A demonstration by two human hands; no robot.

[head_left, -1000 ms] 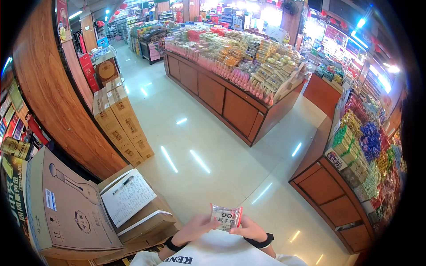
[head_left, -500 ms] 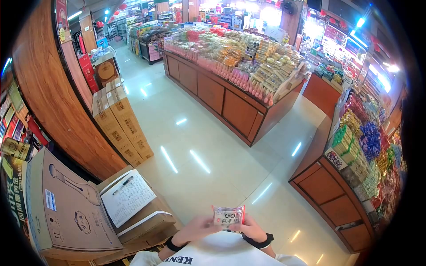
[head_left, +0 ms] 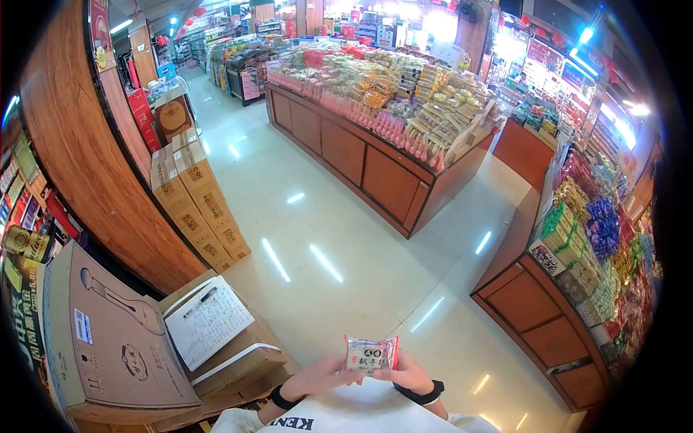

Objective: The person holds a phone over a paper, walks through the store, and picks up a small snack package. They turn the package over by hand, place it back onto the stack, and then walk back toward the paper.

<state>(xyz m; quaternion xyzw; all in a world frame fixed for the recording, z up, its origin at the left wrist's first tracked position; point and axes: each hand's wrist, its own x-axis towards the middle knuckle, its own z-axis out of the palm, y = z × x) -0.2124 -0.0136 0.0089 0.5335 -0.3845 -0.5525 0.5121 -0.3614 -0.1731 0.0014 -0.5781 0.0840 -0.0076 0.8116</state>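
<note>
A small sealed snack packet [head_left: 372, 353], pale with red ends and dark Chinese characters, is held up in front of my chest. My left hand [head_left: 326, 375] grips its left side, fingers wrapped behind and below it. At the right side, my right hand [head_left: 410, 371] also closes on the packet, with the thumb on its lower front. Both wrists wear a black band. The packet's back and some fingertips are hidden.
To the left, a notebook [head_left: 216, 321] with a pen [head_left: 200, 302] lies on cardboard boxes beside a large carton [head_left: 119, 332]. More cartons [head_left: 198, 198] stand by the wooden pillar. A wooden display counter [head_left: 346, 155] heaped with packets is ahead; another counter [head_left: 541, 317] stands right.
The packet has tilted slightly and shows more of its front. My fingers have shifted a little lower on it. Everything around looks the same.
</note>
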